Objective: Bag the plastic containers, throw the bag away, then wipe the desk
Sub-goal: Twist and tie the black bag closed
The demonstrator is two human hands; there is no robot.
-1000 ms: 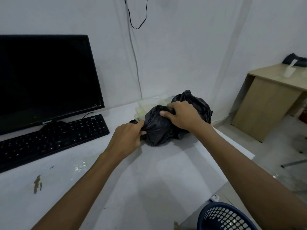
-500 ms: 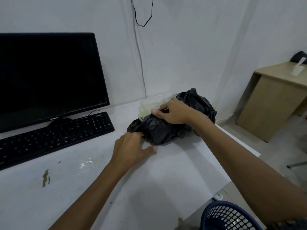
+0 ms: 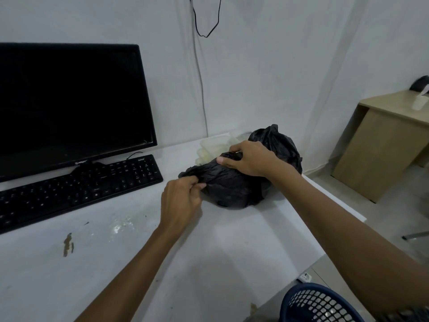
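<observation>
A crumpled black plastic bag (image 3: pixel 234 187) lies on the white desk (image 3: pixel 232 247) near its far right corner. Pale translucent plastic containers (image 3: pixel 213 148) sit stacked just behind the bag, against the wall, partly hidden by it. My left hand (image 3: pixel 183 201) pinches the bag's left edge between thumb and fingers. My right hand (image 3: pixel 250 159) grips the top of the bag, fingers curled into the plastic.
A black monitor (image 3: pixel 69 103) and black keyboard (image 3: pixel 76 189) stand at the left. Brown and whitish stains (image 3: pixel 68 244) mark the desk front. A blue mesh waste basket (image 3: pixel 318 303) sits on the floor at lower right. A wooden desk (image 3: pixel 383 145) stands across the room.
My left hand rose from the desk surface back to the bag's left edge and pinched it. My right hand stayed gripping the top of the bag.
</observation>
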